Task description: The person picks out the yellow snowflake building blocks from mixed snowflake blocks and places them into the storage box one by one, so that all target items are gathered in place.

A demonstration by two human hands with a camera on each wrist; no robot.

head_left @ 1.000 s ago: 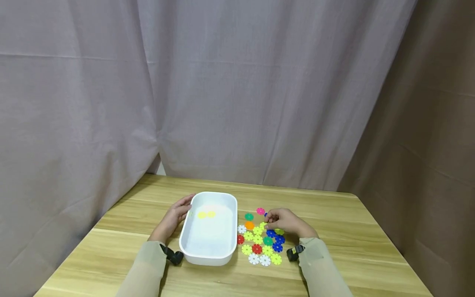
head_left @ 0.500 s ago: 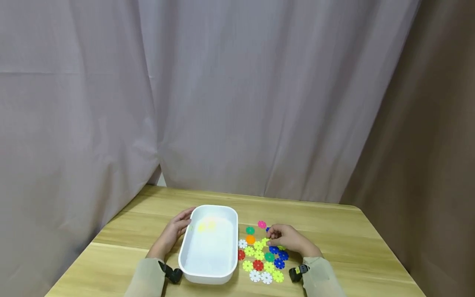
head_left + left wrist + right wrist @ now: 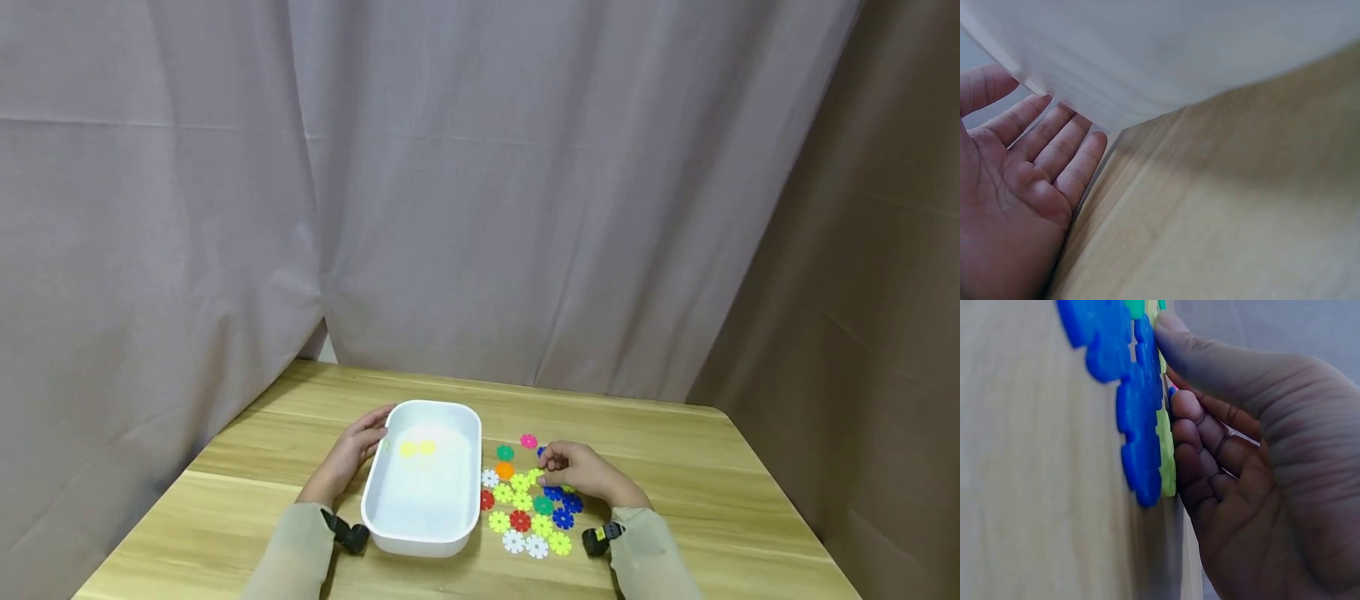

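Note:
In the head view my left hand [image 3: 351, 457] is at the left side of a white plastic tub [image 3: 422, 546], thumb over its rim and fingers along the outer wall. Two yellow discs [image 3: 427, 447] lie inside it. My right hand [image 3: 588, 475] is low over notched plastic snowflake discs on the table, fingers curled and thumb tip right at a yellow disc [image 3: 534, 476]. I cannot tell whether it pinches that disc. In the right wrist view, blue discs [image 3: 1140, 444] and a yellow one lie beside the curled fingers [image 3: 1188, 406]; the index fingertip is hidden behind the thumb.
Right of the tub spread several red [image 3: 520, 521], white [image 3: 536, 547], green [image 3: 505, 452] and yellow discs, with an orange one [image 3: 506, 471] and a pink one [image 3: 528, 441]. The wooden table [image 3: 675, 450] ends at a grey curtain [image 3: 480, 208].
The head view tilts up and then partly back down, shifting everything in the picture. Both hands keep their places, the left at the tub and the right at the yellow disc.

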